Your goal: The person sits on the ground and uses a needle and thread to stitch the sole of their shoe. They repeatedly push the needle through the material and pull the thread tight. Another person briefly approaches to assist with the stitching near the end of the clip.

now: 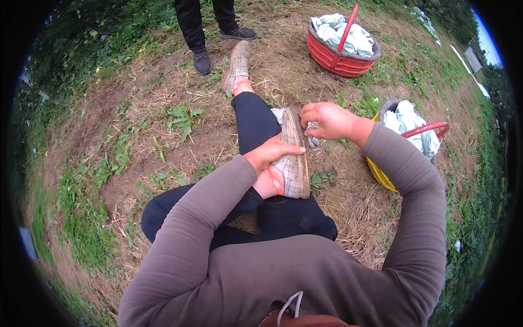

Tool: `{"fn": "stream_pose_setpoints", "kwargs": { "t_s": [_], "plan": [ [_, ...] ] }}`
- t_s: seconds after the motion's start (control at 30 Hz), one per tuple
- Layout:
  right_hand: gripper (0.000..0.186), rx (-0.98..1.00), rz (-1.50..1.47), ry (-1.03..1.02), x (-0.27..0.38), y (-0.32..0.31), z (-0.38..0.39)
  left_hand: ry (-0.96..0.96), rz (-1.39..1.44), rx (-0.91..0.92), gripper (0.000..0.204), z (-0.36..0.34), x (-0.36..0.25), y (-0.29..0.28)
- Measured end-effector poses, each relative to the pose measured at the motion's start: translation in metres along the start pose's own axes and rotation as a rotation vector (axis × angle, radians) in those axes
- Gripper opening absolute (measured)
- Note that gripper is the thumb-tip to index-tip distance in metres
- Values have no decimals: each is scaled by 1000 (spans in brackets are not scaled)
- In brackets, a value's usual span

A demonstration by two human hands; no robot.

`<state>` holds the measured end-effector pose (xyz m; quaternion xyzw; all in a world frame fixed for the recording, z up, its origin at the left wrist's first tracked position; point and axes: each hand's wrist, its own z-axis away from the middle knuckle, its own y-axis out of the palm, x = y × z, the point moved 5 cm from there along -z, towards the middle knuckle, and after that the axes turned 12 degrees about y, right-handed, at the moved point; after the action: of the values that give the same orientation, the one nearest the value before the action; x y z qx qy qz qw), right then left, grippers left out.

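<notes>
Shoe (295,173), beige, low-cut, line-textured, perhaps woven fabric.

free: ground (136,182) leftward | blocking: shoe (294,173) centre, yellow basket (380,175) right

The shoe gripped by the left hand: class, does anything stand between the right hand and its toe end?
Nothing visible does. The right hand is right beside the toe end of the shoe. The left hand lies across the middle of the shoe, clear of that gap.
</notes>
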<state>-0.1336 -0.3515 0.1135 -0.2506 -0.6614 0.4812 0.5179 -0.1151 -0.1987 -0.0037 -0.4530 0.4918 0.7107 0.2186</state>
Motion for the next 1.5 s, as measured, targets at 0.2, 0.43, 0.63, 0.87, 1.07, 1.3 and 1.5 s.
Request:
{"fn": "stream_pose_setpoints", "kwargs": {
  "t_s": [0.2,0.43,0.63,0.87,1.07,1.3,1.5],
  "plan": [
    [15,19,40,-8,-12,4,-12,-30,-24,-5,75,-13,1,-15],
    [15,55,48,-48,-33,8,-34,-97,34,34,75,-27,2,-33],
    [14,16,-16,43,-43,16,-30,-109,106,-5,70,-32,5,-45],
    [14,28,-114,69,-47,14,-39,85,290,-185,62,-57,1,-56],
    [13,62,56,61,-41,7,-44,34,225,-103,64,-65,2,-57],
    [11,4,163,-18,-31,9,-46,78,285,-19,65,-68,4,-59],
    [12,44,207,-46,-29,7,-46,53,249,8,78,-66,3,-59]
  ]
}}
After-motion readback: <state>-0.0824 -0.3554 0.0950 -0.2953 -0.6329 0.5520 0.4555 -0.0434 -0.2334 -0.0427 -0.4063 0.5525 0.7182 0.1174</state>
